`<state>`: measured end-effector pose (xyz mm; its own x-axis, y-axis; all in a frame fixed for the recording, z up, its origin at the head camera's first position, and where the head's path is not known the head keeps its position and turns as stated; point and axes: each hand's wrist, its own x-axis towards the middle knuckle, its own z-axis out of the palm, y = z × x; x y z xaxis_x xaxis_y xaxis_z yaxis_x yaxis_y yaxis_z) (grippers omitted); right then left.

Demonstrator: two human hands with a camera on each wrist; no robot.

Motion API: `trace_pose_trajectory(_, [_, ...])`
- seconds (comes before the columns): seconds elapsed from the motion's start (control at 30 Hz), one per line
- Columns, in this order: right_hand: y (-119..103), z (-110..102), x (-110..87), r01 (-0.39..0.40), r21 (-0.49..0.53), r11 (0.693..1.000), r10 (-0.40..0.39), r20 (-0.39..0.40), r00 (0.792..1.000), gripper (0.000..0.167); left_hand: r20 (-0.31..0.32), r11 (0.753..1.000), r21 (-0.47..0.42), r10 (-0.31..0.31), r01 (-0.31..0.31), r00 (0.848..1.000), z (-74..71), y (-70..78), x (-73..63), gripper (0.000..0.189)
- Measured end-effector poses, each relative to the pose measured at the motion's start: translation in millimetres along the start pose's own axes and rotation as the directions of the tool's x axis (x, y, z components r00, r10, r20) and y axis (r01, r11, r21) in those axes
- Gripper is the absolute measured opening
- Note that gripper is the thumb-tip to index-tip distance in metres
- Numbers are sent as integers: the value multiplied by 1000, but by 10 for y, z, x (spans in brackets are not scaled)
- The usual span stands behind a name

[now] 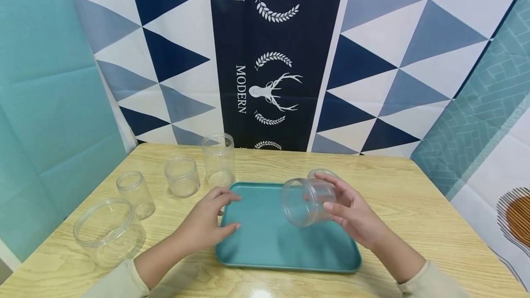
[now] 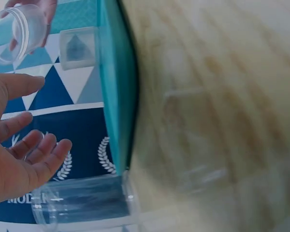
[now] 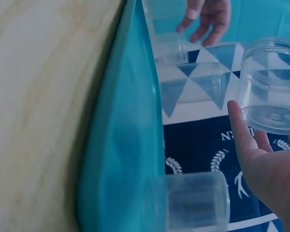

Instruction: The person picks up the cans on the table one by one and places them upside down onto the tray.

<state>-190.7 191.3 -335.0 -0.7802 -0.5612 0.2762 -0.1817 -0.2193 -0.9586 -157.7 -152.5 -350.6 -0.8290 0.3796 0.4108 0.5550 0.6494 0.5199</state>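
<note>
My right hand grips a clear plastic jar by its base end, above the right half of a teal tray. The jar lies tipped on its side, its round mouth facing left. In the right wrist view, fingers spread under the bottom of this jar. Over the tray's left edge hovers my left hand, fingers parted and holding nothing. A second clear jar stands at the tray's back right, partly hidden behind the right hand.
Left of the tray stand a tall clear jar, a short one, a narrow one and a wide one. The wooden table backs onto a patterned cloth; a teal cloth hangs at left.
</note>
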Motion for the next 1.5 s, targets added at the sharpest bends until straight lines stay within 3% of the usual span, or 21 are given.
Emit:
trace_pose_trajectory(0.2, [-135, -92, 34, 14, -162, 987, -16, -13, 1000, 55, 61, 986, -37, -161, 163, 985, 37, -39, -28, 48])
trace_pose_trajectory(0.4, [-269, -130, 99, 2, -309, 951, -14, -35, 999, 60, 127, 951, -61, -294, 303, 947, 80, -114, -35, 55])
trace_pose_trajectory(0.7, [-341, -146, 229, -49, -465, 884, 16, -74, 997, 64, 160, 852, -183, -467, 491, 870, 144, -206, -27, 65])
trace_pose_trajectory(0.9, [-370, -142, 348, -61, -520, 852, 25, -76, 997, 68, 222, 784, -272, -514, 558, 829, 169, -251, -13, 69])
trace_pose_trajectory(1.03, [-375, -143, 424, -61, -557, 828, 26, -69, 997, 70, 246, 765, -294, -519, 573, 819, 198, -280, -11, 71])
trace_pose_trajectory(1.2, [-377, -148, 516, -51, -597, 800, 32, -43, 999, 70, 249, 770, -280, -518, 573, 818, 213, -300, -9, 71])
trace_pose_trajectory(1.4, [-379, -150, 615, 13, -723, 691, -9, 10, 1000, 69, 256, 768, -284, -515, 573, 818, 207, -284, -9, 72])
trace_pose_trajectory(1.5, [-371, -145, 657, 56, -756, 653, -31, 47, 998, 69, 258, 766, -290, -514, 573, 818, 207, -277, -9, 72])
